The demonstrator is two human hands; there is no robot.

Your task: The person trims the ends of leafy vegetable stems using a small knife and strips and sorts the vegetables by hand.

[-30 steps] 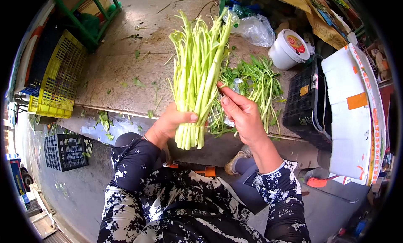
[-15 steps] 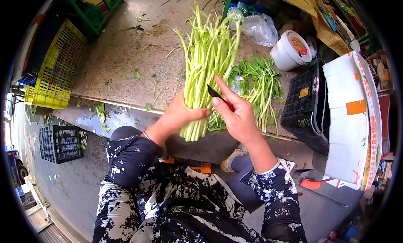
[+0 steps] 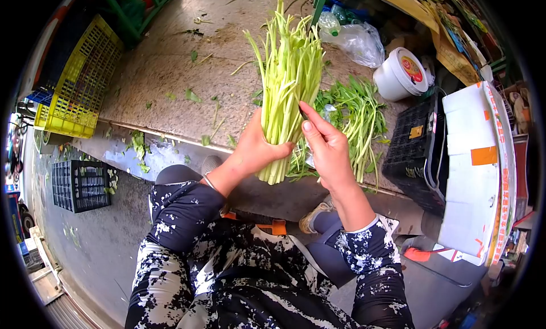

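Note:
My left hand [image 3: 253,147] is wrapped round the lower part of a thick bundle of pale green leafy-vegetable stalks [image 3: 287,73], which stands nearly upright in front of me. The cut ends stick out below my thumb. Against the right side of the bundle, my right hand [image 3: 330,150] grips a small dark-bladed knife [image 3: 303,114], index finger stretched along it and thumb near the blade. Most of the knife is hidden by the fingers. Behind my right hand, loose leafy stalks [image 3: 358,118] lie in a pile on the stone ledge [image 3: 165,73].
At the right stand a white lidded bucket [image 3: 401,74], a black crate [image 3: 418,158] and a white foam box [image 3: 469,170]. A yellow crate [image 3: 79,79] leans at the left, above a small black crate [image 3: 81,185] on the ground. Leaf scraps litter the ledge.
The knife has moved in against the bundle's right side, and less of its blade shows. The bundle and both hands sit slightly higher in view; the camera has shifted a little.

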